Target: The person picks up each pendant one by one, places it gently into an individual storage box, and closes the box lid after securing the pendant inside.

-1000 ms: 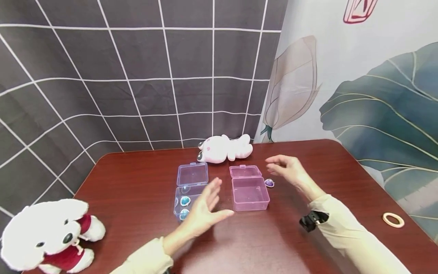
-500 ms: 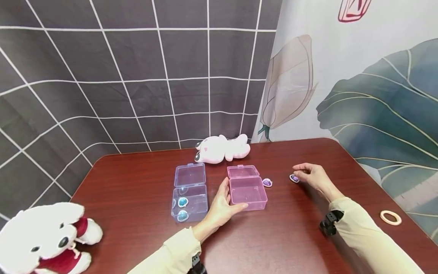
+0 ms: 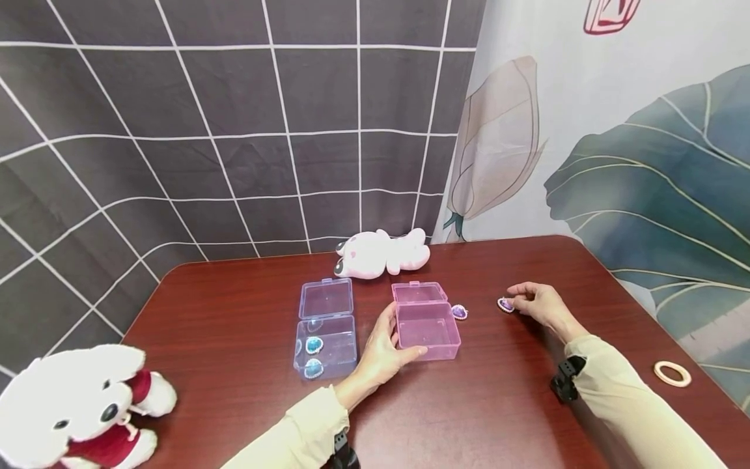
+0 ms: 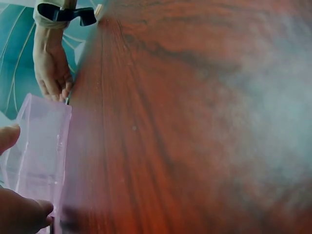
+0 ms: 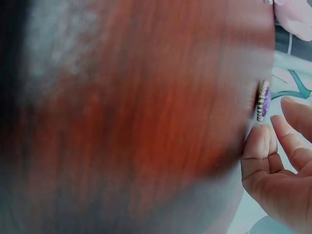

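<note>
An open pink plastic box (image 3: 430, 326) stands mid-table with its lid folded back. My left hand (image 3: 381, 355) holds its left side, thumb at the front corner and fingers along the side. That grip on the translucent wall also shows in the left wrist view (image 4: 41, 141). Farther right, my right hand (image 3: 545, 307) is low over the table, its fingertips at a purple gem with a beaded rim (image 3: 505, 305). In the right wrist view this purple gem (image 5: 263, 101) lies just beyond the loosely bent fingers. Another purple gem (image 3: 459, 312) lies against the pink box's right side.
An open blue plastic box (image 3: 328, 352) with blue gems (image 3: 313, 369) in it stands to the left. A pink-white plush toy (image 3: 381, 254) lies behind the boxes. A white plush dog (image 3: 88, 404) sits at front left, and a wooden ring (image 3: 672, 374) lies at far right.
My left hand has moved from over the blue box to the pink box and taken hold of it. My right hand has gone right and down to the farther purple gem.
</note>
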### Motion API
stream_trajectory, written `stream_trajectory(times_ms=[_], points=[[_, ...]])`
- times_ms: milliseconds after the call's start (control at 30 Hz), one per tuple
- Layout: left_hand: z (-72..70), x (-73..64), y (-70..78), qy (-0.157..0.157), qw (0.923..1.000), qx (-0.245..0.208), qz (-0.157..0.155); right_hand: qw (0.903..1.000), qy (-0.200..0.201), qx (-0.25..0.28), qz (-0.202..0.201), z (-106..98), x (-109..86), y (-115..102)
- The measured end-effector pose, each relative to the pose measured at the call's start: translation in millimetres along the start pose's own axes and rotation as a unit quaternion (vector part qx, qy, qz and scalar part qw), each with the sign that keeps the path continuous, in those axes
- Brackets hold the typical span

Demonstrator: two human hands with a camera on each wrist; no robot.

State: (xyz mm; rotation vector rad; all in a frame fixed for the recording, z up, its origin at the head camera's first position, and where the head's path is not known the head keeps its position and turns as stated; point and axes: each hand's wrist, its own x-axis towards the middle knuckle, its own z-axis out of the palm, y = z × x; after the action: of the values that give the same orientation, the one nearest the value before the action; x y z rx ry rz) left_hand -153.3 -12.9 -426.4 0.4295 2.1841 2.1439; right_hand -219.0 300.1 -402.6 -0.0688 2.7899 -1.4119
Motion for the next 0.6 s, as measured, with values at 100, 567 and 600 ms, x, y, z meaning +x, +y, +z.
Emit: stream_trajectory(times_ms=[100, 567, 600], points=[[-0.1, -0.1, 0.4, 0.002, 0.9999, 0.007, -0.009, 0.9995, 0.003, -0.032, -0.003, 1.2, 0.7, 1.5], [-1.0, 0.5, 3.1, 0.008, 0.9994, 0.023, -0.024, 0.9965, -0.014, -0.081, -0.011, 2.4, 3.3, -0.6], [-1.0, 0.6, 3.2, 0.009, 0.9993, 0.025, -0.025, 0.9968, -0.016, -0.077, -0.013, 2.4, 3.5, 0.1]])
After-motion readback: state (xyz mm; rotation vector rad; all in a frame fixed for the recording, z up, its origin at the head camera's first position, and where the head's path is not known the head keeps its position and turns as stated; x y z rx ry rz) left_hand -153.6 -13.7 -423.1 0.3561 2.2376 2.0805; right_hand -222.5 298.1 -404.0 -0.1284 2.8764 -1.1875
